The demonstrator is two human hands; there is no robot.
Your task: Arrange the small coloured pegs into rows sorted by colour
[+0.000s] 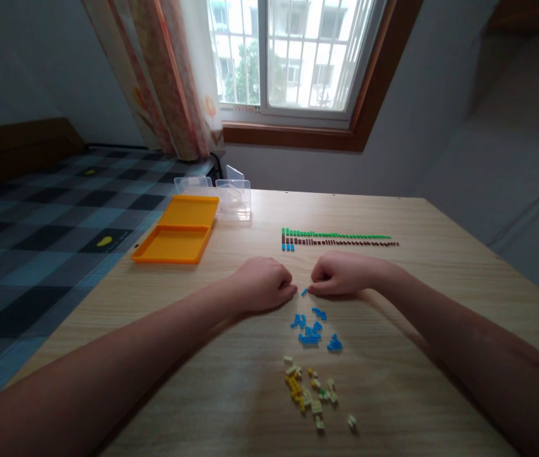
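Note:
A small blue toy brick (pixel 304 292) shows at the fingertips of my right hand (pixel 340 274), whose thumb and finger are pinched at its edge. Facing it from the left, my left hand (pixel 264 284) is closed with fingers curled; anything between its fingertips is hidden. Just below both hands lies a loose pile of blue bricks (pixel 310 333). Beyond them, small pieces stand in neat lines: a green row (pixel 326 235), a dark brown row (pixel 336 242) and a short start of blue pieces (pixel 288 247).
Nearer to me lie loose yellow bricks (pixel 294 387) and cream bricks (pixel 315 406). An orange case (pixel 171 260) sits with its lid up at the left, beside clear plastic boxes (pixel 235 209). A bed with a checked cover (pixel 59 235) adjoins the wooden table (pixel 416 222).

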